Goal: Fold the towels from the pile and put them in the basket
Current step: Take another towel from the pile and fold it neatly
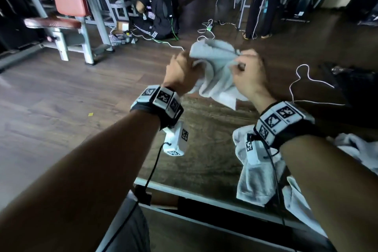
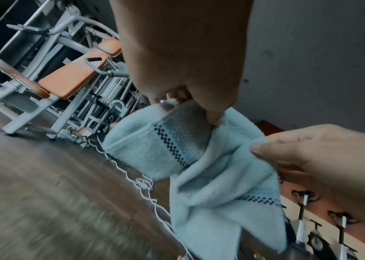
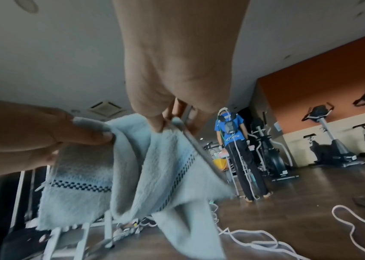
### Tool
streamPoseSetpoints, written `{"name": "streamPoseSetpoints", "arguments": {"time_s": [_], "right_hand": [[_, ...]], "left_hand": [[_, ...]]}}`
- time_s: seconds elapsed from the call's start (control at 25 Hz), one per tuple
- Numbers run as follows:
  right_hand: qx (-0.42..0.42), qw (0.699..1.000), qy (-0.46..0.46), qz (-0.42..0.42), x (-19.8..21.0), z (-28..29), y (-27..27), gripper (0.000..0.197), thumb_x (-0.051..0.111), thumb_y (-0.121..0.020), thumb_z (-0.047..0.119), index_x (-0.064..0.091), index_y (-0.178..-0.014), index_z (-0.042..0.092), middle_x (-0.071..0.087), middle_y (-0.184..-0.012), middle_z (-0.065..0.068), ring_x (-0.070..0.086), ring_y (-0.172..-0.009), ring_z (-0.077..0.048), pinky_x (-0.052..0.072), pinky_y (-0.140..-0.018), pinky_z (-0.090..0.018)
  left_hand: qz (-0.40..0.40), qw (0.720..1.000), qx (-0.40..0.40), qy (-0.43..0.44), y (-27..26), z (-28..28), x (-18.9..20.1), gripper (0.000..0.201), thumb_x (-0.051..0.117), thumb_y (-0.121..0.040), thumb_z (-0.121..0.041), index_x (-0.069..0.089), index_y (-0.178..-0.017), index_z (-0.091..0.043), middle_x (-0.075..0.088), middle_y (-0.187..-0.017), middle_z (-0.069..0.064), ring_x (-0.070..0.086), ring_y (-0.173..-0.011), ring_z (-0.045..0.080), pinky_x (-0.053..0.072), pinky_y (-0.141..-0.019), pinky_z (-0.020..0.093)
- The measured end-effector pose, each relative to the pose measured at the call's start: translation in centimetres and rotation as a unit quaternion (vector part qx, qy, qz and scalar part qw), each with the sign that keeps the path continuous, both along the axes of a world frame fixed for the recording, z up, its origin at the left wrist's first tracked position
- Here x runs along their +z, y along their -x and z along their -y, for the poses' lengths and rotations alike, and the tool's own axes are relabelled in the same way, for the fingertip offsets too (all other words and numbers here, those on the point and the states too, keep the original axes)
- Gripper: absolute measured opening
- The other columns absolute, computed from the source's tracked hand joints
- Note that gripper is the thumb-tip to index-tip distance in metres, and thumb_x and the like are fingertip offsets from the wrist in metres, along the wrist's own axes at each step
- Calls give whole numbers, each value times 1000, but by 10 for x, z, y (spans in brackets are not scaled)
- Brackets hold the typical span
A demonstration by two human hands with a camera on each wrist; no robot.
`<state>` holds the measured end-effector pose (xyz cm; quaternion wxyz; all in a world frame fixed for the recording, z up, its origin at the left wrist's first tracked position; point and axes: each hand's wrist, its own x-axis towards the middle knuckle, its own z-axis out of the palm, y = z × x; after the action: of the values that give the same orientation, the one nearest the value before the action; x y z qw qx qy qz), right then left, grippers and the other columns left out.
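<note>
Holding the light blue towel (image 1: 214,63) up in the air, far over the desk (image 1: 196,149), both hands pull it open, most likely to find its edges for a fold. On the left, the left hand (image 1: 180,71) has its grip clamped on a bunched top part, wrist bent up. On the right, the right hand (image 1: 248,73) pinches the top hem, knuckles facing us. More towels (image 1: 251,180) wait near, on the right. No basket for them shows for sure.
</note>
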<state>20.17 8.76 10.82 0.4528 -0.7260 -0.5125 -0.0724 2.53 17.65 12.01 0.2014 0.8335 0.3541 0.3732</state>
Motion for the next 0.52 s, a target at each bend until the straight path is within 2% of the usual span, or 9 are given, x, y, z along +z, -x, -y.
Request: {"name": "streamPoseSetpoints", "arguments": {"time_s": [0.08, 0.12, 0.16, 0.24, 0.32, 0.4, 0.44, 0.52], "right_hand": [[-35, 999, -33, 16, 26, -9, -24, 18, 59, -80, 26, 73, -83, 15, 58, -114, -4, 58, -107, -25, 48, -95, -34], [-60, 998, -29, 23, 30, -10, -35, 21, 58, -81, 29, 74, -89, 18, 58, -113, -5, 56, -107, -23, 47, -95, -32], [-79, 996, -26, 12, 33, -8, -44, 23, 58, -82, 32, 74, -93, 19, 62, -108, -5, 58, -102, -21, 49, -89, -29], [-80, 995, -24, -61, 29, 1, -54, 20, 62, -88, 28, 74, -98, 16, 67, -94, 1, 61, -86, -15, 48, -72, -20], [-79, 989, -21, -124, 17, 12, -57, 15, 62, -93, 18, 72, -100, 9, 69, -89, -3, 60, -74, -11, 43, -59, -12], [-81, 972, -26, -221, 3, 22, -55, 14, 57, -97, 14, 67, -103, 7, 72, -91, -13, 61, -58, -5, 44, -47, -14], [-70, 959, -25, -272, -3, 25, -52, 12, 54, -99, 14, 64, -102, 8, 72, -91, -13, 60, -50, -1, 44, -42, -15], [-49, 946, -8, -320, -9, 30, -45, 11, 50, -102, 16, 58, -95, 16, 73, -94, -12, 63, -52, -4, 47, -44, -20]], "left_hand": [[-16, 998, 63, -12, -7, -13, 25, 47, 56, -84, -48, 66, -117, -16, 53, -135, 12, 45, -125, 35, 41, -100, 46], [-43, 994, 96, -14, -7, -21, 29, 44, 55, -87, -50, 67, -119, -21, 44, -143, 12, 39, -129, 35, 37, -102, 47], [-62, 990, 124, -3, -5, -30, 30, 43, 52, -89, -54, 68, -117, -25, 43, -142, 14, 39, -128, 35, 37, -102, 47], [-67, 985, 154, 41, 5, -46, 22, 48, 45, -86, -61, 69, -110, -28, 57, -125, 19, 52, -113, 37, 44, -93, 42], [-45, 980, 161, 105, 16, -52, 12, 48, 45, -85, -58, 71, -104, -23, 69, -100, 22, 67, -93, 35, 53, -80, 37], [17, 969, 138, 204, 21, -49, 3, 37, 49, -90, -46, 71, -101, -18, 70, -82, 22, 72, -68, 33, 60, -65, 39], [70, 953, 117, 270, 23, -43, 0, 29, 49, -94, -38, 69, -102, -19, 69, -77, 21, 71, -59, 32, 61, -58, 41], [148, 928, 88, 330, 23, -39, -6, 19, 51, -98, -30, 66, -102, -19, 69, -82, 17, 68, -57, 28, 61, -57, 39]]}}
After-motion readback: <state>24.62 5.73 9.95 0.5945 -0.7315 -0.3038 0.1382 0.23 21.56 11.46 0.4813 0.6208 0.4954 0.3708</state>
